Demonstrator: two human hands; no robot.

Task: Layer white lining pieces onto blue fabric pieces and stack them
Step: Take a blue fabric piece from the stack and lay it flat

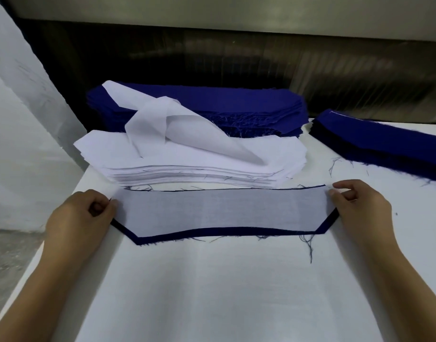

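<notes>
A white lining piece (221, 211) lies on a blue fabric piece (212, 234) in front of me on the table; the blue shows as a border along the near edge. My left hand (81, 215) pinches the lining's left end. At the right end, my right hand (360, 208) pinches the lining too. Behind it sits a stack of white lining pieces (187, 169) with its top sheets crumpled and lifted. Farther back lies a stack of blue fabric pieces (224, 104).
A second pile of blue pieces (375, 141) lies at the right on the white table (224, 292). Loose blue threads (309, 245) trail near the right corner. The table's left edge drops to a grey floor (9, 255). A dark machine opening (236, 58) runs behind.
</notes>
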